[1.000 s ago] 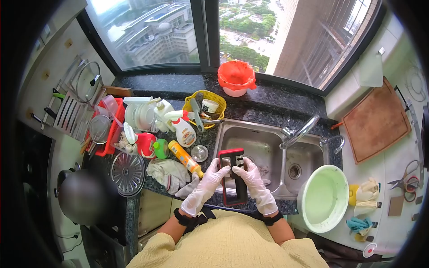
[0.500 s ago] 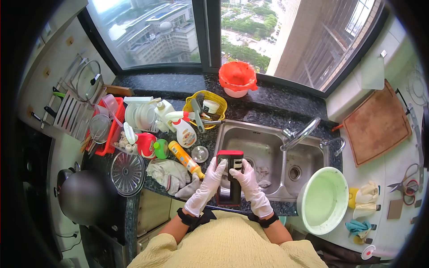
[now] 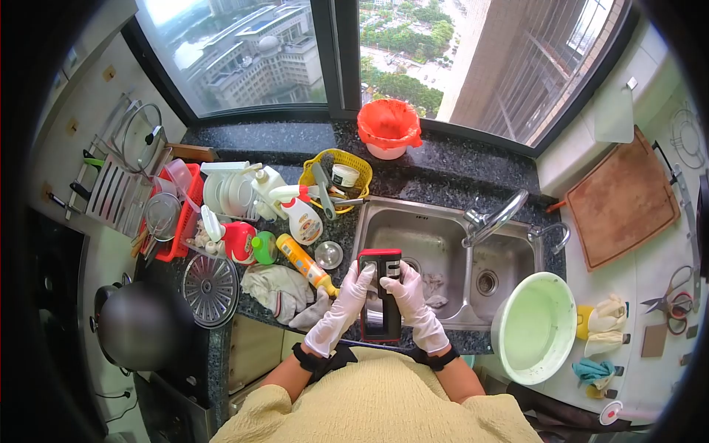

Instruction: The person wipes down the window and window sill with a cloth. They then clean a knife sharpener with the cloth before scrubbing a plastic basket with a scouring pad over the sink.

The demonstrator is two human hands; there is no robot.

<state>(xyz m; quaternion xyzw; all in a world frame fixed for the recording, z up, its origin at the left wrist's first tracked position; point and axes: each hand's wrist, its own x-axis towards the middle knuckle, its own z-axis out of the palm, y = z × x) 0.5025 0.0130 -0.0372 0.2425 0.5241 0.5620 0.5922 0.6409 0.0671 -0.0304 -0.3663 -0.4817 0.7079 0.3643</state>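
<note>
Both my hands wear whitish gloves and grip a black oblong device with a red edge, held upright over the sink's front edge. My left hand is closed on its left side, with the thumb on the front face. On the right side my right hand grips it in the same way, thumb pressed to the face. The exact kind of device I cannot make out. Behind it lies the steel double sink, with a crumpled scrap in the left basin. A yellow-orange bottle lies beside my left hand.
Left of the sink stand spray bottles, a yellow basket, a dish rack and cloths. A pale green basin is at the right. The faucet arches over the sink; a red-lined bin stands by the window.
The view has shifted very slightly. My hands keep the same grip on the device, which has barely moved.
</note>
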